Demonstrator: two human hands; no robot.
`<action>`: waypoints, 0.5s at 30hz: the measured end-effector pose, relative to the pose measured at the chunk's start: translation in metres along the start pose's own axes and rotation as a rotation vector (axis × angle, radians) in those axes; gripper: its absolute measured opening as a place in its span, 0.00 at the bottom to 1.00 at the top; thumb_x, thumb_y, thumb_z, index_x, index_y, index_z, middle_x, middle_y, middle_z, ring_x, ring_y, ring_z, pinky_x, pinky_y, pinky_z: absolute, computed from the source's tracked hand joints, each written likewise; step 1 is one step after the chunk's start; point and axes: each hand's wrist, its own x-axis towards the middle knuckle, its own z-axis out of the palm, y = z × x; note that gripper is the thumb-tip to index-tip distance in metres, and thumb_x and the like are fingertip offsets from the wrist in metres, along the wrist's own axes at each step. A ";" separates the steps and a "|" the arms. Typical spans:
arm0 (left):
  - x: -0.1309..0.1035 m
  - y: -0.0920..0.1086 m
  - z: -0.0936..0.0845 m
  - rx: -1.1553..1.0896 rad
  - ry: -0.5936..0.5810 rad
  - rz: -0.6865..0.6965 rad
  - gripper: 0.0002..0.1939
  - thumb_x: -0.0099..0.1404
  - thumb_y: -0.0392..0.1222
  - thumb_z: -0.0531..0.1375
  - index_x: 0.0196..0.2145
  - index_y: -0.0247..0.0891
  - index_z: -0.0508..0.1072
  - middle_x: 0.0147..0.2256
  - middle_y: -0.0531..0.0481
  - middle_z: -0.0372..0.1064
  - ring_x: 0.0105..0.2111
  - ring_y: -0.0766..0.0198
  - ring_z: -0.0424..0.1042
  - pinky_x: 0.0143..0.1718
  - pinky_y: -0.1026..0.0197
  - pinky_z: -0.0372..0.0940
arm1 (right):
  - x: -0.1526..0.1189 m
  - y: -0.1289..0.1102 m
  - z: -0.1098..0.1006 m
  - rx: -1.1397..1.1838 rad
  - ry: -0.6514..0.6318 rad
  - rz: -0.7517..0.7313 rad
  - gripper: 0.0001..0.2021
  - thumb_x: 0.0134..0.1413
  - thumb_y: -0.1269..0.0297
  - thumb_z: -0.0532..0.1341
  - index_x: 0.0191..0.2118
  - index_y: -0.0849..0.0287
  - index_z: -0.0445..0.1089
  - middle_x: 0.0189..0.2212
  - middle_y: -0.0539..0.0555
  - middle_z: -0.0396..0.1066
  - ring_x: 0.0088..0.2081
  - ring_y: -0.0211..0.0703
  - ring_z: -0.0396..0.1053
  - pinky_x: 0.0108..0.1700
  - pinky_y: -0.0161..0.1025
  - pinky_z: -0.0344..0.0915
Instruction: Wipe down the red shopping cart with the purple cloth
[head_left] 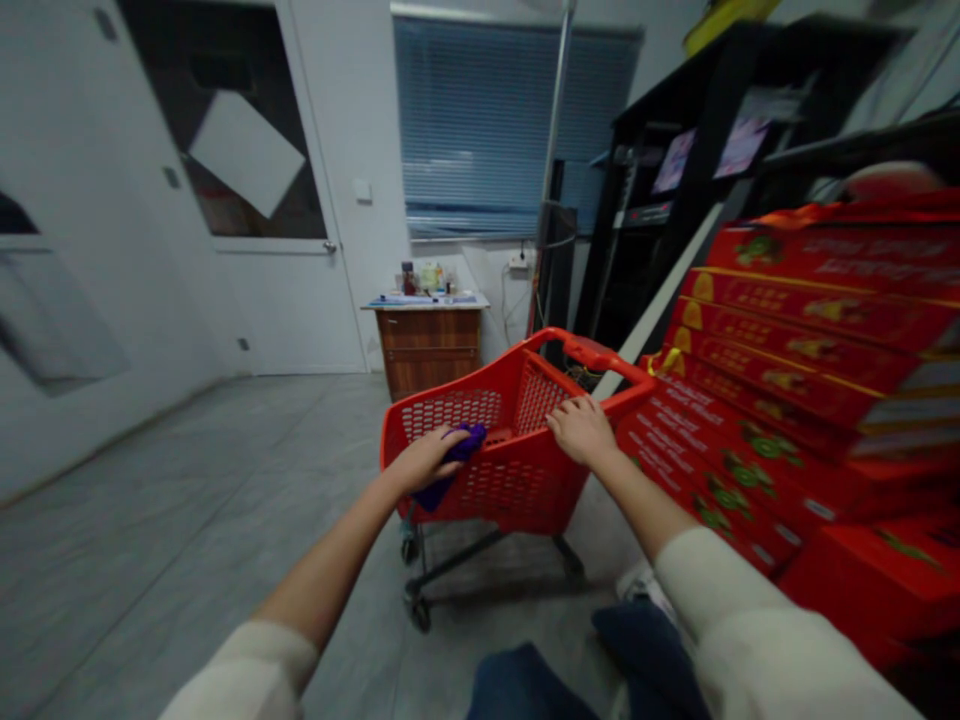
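Observation:
A red plastic shopping cart [525,495] with perforated sides stands side-on in front of me on dark legs with casters. My left hand [431,460] holds a purple cloth [466,442] against the near side of the basket; part of the cloth hangs below my palm outside the rim. Farther right, my right hand [582,430] grips the near top rim, its fingers curled over the edge toward the inside. The cart's push handle [589,352] is at the upper right, beyond my right hand.
Stacked red printed boxes [795,380] rise close on the right, beside black shelving [675,120]. A small wooden cabinet [431,345] with bottles on top stands behind the cart, below a blind-covered window [480,130]. A white door [292,310] is at the back left. Grey floor [225,520] spreads leftward.

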 end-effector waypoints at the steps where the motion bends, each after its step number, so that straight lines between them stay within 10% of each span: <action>1: 0.002 0.005 0.002 0.019 0.014 -0.022 0.26 0.65 0.44 0.56 0.60 0.46 0.59 0.51 0.45 0.62 0.49 0.57 0.65 0.53 0.55 0.62 | -0.001 0.001 0.000 -0.004 -0.008 0.004 0.24 0.68 0.56 0.42 0.47 0.55 0.74 0.49 0.58 0.72 0.53 0.52 0.60 0.57 0.49 0.43; 9: 0.071 0.081 0.035 0.029 0.162 -0.022 0.28 0.64 0.38 0.57 0.61 0.50 0.59 0.57 0.45 0.57 0.55 0.54 0.60 0.55 0.52 0.62 | -0.006 -0.009 -0.002 -0.038 -0.025 0.007 0.24 0.68 0.59 0.41 0.47 0.56 0.74 0.48 0.60 0.73 0.49 0.53 0.62 0.53 0.50 0.47; 15: 0.040 0.042 0.019 0.009 0.115 -0.042 0.23 0.65 0.43 0.58 0.58 0.48 0.63 0.51 0.46 0.63 0.50 0.57 0.65 0.51 0.56 0.64 | -0.009 -0.008 -0.007 -0.003 -0.028 -0.049 0.21 0.68 0.59 0.43 0.43 0.54 0.74 0.45 0.58 0.74 0.48 0.51 0.63 0.51 0.49 0.48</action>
